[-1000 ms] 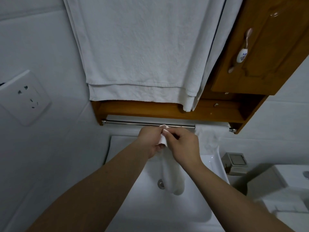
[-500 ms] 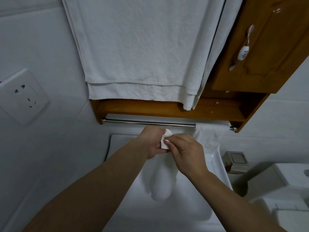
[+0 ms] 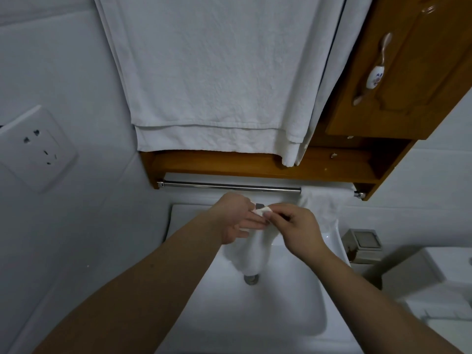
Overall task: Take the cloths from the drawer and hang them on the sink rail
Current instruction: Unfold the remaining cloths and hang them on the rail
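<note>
Cloth (image 3: pixel 252 256), white, limp, between left hand (image 3: pixel 233 219) and right hand (image 3: pixel 297 228), below steel rail (image 3: pixel 229 186)

The steel rail (image 3: pixel 229 186) carries what looks like a white cloth (image 3: pixel 322 206) draped at its right end.

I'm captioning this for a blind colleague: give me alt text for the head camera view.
A left hand and right hand hold a white cloth over a sink, near a metal rail. A second cloth hangs at the rail's right end; a large towel and wooden cabinet are above.
</note>
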The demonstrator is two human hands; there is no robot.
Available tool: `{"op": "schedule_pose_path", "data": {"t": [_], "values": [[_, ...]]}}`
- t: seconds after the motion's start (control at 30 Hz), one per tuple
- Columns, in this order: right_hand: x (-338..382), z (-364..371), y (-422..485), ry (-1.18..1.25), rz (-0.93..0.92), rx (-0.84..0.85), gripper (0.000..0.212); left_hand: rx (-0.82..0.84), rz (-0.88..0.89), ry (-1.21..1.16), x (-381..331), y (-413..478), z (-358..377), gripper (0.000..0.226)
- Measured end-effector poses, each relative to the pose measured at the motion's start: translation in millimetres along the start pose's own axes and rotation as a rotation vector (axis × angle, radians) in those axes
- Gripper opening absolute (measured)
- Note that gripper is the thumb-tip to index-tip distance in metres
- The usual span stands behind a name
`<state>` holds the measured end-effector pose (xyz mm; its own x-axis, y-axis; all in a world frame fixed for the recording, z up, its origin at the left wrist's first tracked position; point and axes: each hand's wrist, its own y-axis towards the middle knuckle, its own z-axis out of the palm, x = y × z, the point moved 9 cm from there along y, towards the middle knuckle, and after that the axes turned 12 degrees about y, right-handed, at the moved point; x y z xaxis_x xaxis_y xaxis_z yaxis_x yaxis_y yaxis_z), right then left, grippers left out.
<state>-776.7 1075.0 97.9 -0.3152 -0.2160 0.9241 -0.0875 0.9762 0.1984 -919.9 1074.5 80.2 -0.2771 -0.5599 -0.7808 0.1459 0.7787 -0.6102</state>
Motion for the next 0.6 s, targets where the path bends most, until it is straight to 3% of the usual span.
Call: {"op": "schedule_pose_path", "data": {"t": [0.13, 0.2, 0.43, 0.5, 0.6], "values": [[-6.3, -12.5, 5.2, 0.137, 0.156, -0.072, 0.018, 0.101, 0.063, -0.061, -5.4, -3.6, 7.5, 0.035], [-4.5, -19.6, 7.3, 0.216, 0.185, -0.138, 0.017, 0.097, 0.120, -0.052, -10.5, -4.6, 7.0, 0.034], [10.0, -18.6, 12.0, 0.330, 0.233, -0.132, 0.011, -0.163, 0.364, 0.155, -29.9, -6.9, -4.6, 0.014], [6.6, -13.8, 9.7, 0.527, 0.321, -0.130, 0.013, -0.302, 0.426, 0.233, -38.5, -12.4, -13.2, 0.018], [5.6, -1.2, 6.8, 0.843, 0.453, -0.047, 0.026, -0.376, 0.489, 0.267, -44.5, -18.1, -16.2, 0.019]]}}
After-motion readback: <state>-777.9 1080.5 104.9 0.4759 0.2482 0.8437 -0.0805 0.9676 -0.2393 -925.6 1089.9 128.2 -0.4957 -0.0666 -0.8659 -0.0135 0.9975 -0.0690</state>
